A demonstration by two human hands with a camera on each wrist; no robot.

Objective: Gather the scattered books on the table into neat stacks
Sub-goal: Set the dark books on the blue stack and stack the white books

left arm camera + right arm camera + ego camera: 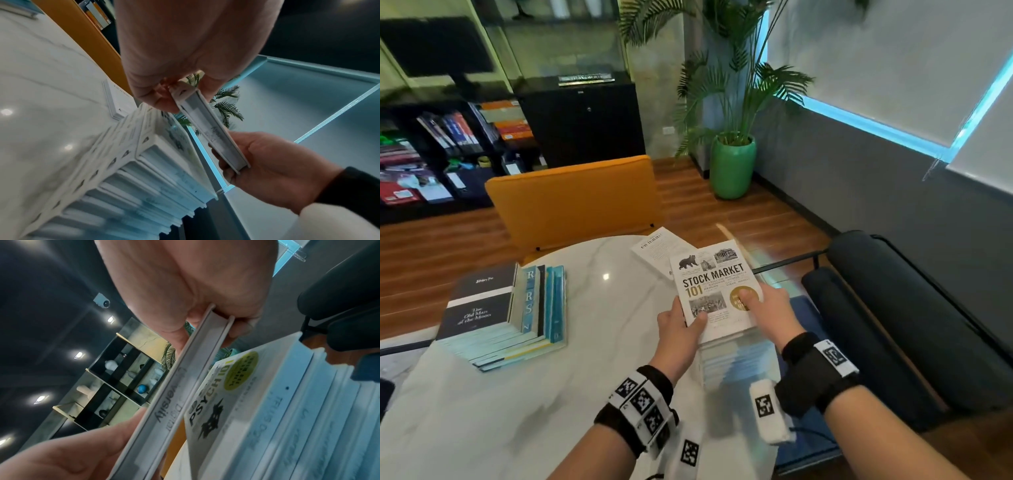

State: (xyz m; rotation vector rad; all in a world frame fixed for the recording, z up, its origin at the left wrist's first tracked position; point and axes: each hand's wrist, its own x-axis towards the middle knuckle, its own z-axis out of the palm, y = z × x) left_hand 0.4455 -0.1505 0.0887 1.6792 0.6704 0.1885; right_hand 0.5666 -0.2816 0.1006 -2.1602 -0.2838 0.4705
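I hold a white book titled Stock Market 101 (717, 287) with both hands, just above a stack of pale books (736, 356) on the right of the white marble table (551, 394). My left hand (688, 318) pinches its near left corner, thumb on the cover. My right hand (760, 301) grips its right edge. In the right wrist view the held book (174, 394) hovers over the stack's top book, Psych 101 (222, 394). A second stack (479, 305), topped by a dark book, stands at the left. One white book (657, 250) lies alone beyond.
An orange chair (575, 198) stands against the table's far side. A dark armchair (893, 308) is close on the right. A green plant pot (732, 168) and a black bookshelf (431, 154) stand further back on the wooden floor.
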